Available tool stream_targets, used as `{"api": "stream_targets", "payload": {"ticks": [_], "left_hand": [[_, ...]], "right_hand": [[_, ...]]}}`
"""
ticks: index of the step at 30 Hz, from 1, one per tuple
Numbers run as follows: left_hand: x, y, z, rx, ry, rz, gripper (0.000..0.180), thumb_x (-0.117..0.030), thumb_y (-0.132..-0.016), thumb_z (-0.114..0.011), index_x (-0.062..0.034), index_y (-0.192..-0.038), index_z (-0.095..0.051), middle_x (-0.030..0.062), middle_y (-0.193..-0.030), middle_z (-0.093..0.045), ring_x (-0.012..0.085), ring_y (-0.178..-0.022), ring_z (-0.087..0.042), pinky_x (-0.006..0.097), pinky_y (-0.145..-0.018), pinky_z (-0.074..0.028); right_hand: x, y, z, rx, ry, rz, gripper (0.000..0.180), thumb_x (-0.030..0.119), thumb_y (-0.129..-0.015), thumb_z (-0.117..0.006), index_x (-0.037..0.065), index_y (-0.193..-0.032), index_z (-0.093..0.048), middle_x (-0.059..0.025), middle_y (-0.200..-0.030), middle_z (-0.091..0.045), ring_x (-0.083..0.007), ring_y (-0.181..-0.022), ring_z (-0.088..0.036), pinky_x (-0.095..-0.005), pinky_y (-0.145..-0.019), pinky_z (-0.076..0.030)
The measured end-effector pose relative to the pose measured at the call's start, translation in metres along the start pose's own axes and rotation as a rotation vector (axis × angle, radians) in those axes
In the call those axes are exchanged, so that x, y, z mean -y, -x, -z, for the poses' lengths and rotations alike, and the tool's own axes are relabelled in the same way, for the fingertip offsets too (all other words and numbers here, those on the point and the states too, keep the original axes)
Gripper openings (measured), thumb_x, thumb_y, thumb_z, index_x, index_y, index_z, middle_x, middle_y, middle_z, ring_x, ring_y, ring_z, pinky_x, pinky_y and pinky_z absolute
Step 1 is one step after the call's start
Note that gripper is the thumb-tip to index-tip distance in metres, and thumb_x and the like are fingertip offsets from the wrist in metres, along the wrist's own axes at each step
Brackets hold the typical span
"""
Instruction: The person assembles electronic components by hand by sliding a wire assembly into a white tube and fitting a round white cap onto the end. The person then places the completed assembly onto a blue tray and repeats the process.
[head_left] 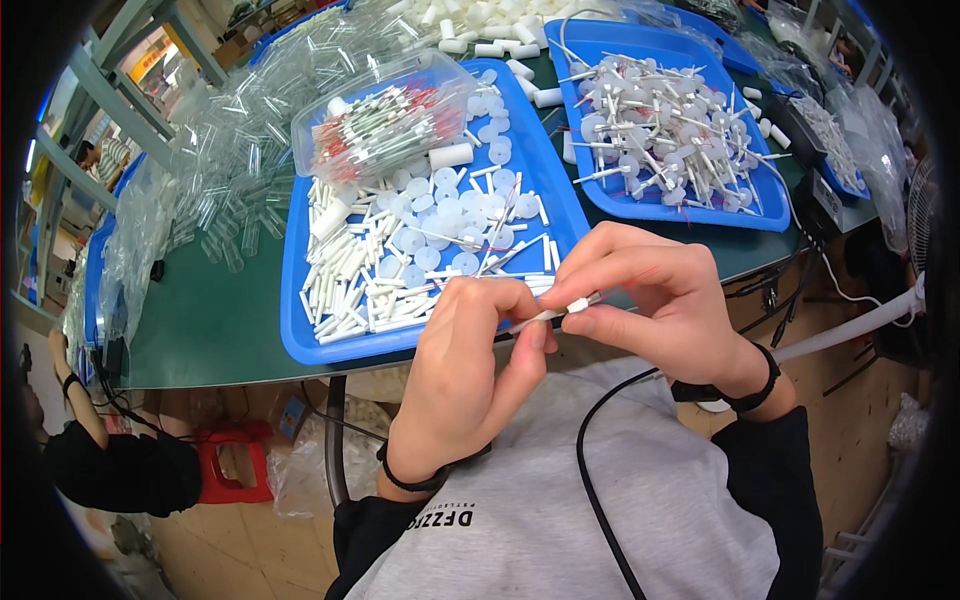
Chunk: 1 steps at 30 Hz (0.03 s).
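Note:
Close in front of my body, both hands pinch a small assembly. Between the thumb and fingers of my left hand (pixel 460 370) is a thin white tube (pixel 541 316). My right hand (pixel 650 295) grips a small white piece (pixel 578 305) at the tube's other end, with thin reddish wires by its fingers. How the two parts join is too small to tell. Just beyond my hands lies a blue tray (pixel 296 335) with many short white tubes (pixel 350 290), translucent round discs (pixel 440 215) and a clear plastic box (pixel 303 135) of red-and-white wired parts.
A second blue tray (pixel 640 208) at the right holds a heap of white sticks with discs. Clear plastic tubes (pixel 230 150) pile up at the left on the green table (pixel 190 340). A black cable (pixel 590 470) hangs across my lap. Another person (pixel 120 465) is at far left near a red stool (pixel 235 465).

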<state>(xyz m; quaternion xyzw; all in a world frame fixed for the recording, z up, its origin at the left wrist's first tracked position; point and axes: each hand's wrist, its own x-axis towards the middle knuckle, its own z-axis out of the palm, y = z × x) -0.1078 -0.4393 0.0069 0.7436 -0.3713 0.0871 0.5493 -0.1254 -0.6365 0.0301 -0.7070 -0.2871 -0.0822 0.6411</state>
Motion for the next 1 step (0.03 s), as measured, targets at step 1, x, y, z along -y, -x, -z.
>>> {"api": "stream_targets", "payload": {"ticks": [1], "left_hand": [[-0.0002, 0.0, 0.0001, 0.002, 0.005, 0.002, 0.024, 0.006, -0.08, -0.064, -0.0011, -0.1, -0.052, 0.0086, -0.084, -0.061, 0.0248, -0.075, -0.055, 0.035, -0.07, -0.043]], "right_hand": [[0.0016, -0.0003, 0.0009, 0.008, 0.006, -0.008, 0.022, -0.002, -0.084, -0.069, 0.004, -0.105, -0.072, -0.0079, -0.097, -0.067, -0.0148, -0.091, -0.06, -0.0268, -0.078, -0.048]]}}
